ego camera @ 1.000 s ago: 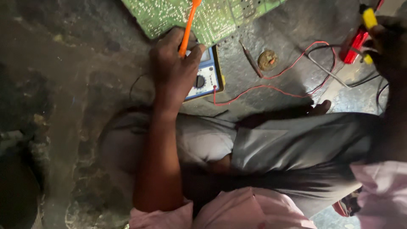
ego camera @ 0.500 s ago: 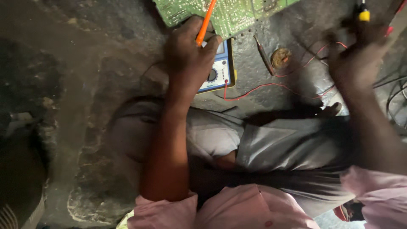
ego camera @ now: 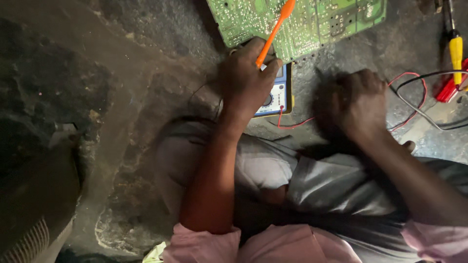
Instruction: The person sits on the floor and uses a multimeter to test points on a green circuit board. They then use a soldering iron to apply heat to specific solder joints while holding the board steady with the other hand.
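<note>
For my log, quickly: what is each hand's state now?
Left hand: closed, holding thin orange plastic tool.
Right hand: fingers curled shut; contents cannot be told.

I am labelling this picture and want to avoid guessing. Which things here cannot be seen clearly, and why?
- Head view: the multimeter is mostly covered by the left hand.
- The green circuit board is cut off by the top edge.
- What the closed right hand holds, if anything, is hidden.
- The orange tool ends inside the left hand's grip.
- The yellow-handled tool is cut by the top edge.
</note>
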